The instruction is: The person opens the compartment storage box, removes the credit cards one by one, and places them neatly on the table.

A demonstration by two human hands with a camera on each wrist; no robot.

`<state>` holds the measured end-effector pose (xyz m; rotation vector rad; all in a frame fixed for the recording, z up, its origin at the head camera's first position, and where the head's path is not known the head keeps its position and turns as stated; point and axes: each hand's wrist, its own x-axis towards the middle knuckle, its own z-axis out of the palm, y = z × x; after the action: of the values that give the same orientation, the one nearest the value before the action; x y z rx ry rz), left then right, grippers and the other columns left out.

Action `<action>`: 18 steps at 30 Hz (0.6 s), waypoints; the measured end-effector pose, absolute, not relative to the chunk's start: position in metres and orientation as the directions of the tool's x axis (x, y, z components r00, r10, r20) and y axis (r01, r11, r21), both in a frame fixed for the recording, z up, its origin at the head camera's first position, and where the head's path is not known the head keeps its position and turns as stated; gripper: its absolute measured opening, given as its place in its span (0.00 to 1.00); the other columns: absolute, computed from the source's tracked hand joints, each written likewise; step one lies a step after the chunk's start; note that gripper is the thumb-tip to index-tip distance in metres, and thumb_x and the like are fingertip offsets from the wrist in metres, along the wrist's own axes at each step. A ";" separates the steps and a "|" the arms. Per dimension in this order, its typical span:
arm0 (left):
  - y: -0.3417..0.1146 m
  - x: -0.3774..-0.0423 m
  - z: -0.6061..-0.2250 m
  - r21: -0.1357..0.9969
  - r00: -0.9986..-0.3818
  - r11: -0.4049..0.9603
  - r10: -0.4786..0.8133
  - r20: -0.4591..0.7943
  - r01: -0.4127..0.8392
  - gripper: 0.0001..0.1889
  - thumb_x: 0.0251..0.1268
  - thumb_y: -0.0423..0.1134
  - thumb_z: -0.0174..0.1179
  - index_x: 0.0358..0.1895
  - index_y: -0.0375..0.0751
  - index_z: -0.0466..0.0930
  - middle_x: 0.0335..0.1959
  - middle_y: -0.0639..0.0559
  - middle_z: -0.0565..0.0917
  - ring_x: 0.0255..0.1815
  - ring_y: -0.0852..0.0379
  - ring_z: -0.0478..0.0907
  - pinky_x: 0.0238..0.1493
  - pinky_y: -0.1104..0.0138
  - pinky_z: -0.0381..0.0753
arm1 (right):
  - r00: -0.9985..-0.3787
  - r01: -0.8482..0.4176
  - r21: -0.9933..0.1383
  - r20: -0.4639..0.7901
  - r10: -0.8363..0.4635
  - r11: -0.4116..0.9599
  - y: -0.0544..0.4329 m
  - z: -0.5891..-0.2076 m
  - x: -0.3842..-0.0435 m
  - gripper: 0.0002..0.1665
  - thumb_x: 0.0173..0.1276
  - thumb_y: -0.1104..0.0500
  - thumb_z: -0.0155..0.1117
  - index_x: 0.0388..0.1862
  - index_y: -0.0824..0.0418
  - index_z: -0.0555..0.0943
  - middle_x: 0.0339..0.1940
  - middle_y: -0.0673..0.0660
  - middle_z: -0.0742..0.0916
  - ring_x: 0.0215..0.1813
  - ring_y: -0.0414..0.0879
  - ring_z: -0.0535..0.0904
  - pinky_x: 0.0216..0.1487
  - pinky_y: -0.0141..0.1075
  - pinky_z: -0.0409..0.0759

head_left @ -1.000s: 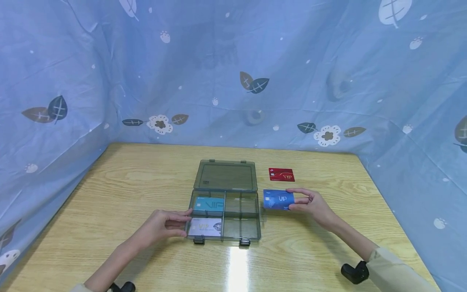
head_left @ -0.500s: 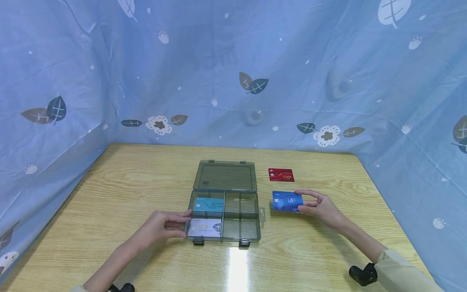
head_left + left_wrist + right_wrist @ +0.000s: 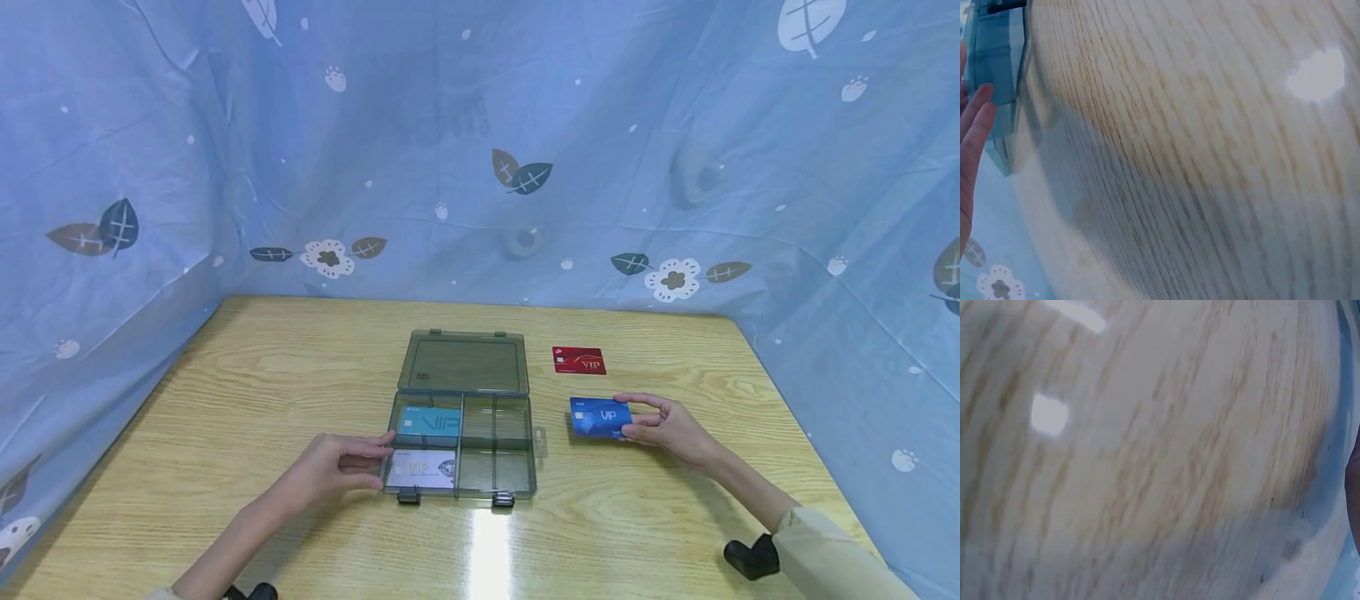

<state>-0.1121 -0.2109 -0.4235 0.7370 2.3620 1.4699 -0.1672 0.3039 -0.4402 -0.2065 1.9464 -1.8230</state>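
In the head view a blue VIP card (image 3: pixel 599 417) is pinched at its right edge between the thumb and fingers of my right hand (image 3: pixel 671 430), over the table to the right of the box. My left hand (image 3: pixel 333 465) rests its fingertips against the left wall of a smoky clear divided box (image 3: pixel 497 446), its fingers fairly straight. Inside the box's left compartments lie a teal VIP card (image 3: pixel 429 421) at the back and a white VIP card (image 3: pixel 422 468) in front. The left wrist view shows the extended fingers (image 3: pixel 975 134) beside the box wall (image 3: pixel 999 69).
The box lid (image 3: pixel 465 361) lies folded back behind it. A red VIP card (image 3: pixel 579 361) lies flat at the back right. Two dark latches (image 3: pixel 502 499) sit along the box's front edge. Patterned blue cloth (image 3: pixel 450 150) hangs behind and beside the wooden table (image 3: pixel 300 350).
My right hand has moved right with the blue card, away from the box's right edge. The left hand stays at the box's left side.
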 end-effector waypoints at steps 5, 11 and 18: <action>-0.211 -0.112 -0.423 0.892 -0.838 0.354 0.544 0.048 0.281 0.24 0.52 0.35 0.70 0.51 0.22 0.78 0.60 0.29 0.72 0.53 0.41 0.78 0.45 0.69 0.84 | -0.876 0.214 -0.972 -0.234 -0.421 0.094 0.306 -0.443 -0.172 0.23 0.68 0.68 0.61 0.57 0.47 0.78 0.40 0.57 0.89 0.44 0.43 0.85 0.45 0.33 0.86; -0.211 -0.112 -0.425 0.908 -0.840 0.332 0.541 0.038 0.255 0.25 0.52 0.35 0.70 0.51 0.21 0.78 0.60 0.27 0.71 0.52 0.41 0.79 0.45 0.68 0.85 | -0.878 0.228 -0.967 -0.256 -0.405 0.115 0.306 -0.444 -0.180 0.23 0.68 0.67 0.62 0.61 0.53 0.77 0.40 0.57 0.89 0.44 0.44 0.85 0.46 0.34 0.86; -0.211 -0.113 -0.427 0.906 -0.835 0.331 0.548 0.043 0.264 0.25 0.52 0.35 0.70 0.51 0.22 0.78 0.60 0.29 0.72 0.52 0.40 0.78 0.46 0.69 0.84 | -0.878 0.223 -0.959 -0.276 -0.390 0.176 0.306 -0.445 -0.189 0.28 0.68 0.64 0.63 0.67 0.63 0.71 0.42 0.58 0.89 0.45 0.42 0.84 0.46 0.34 0.86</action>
<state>-0.1131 -0.2113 -0.4269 0.7311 2.3285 1.5060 -0.1893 0.3063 -0.4447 -0.1576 1.9936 -1.7500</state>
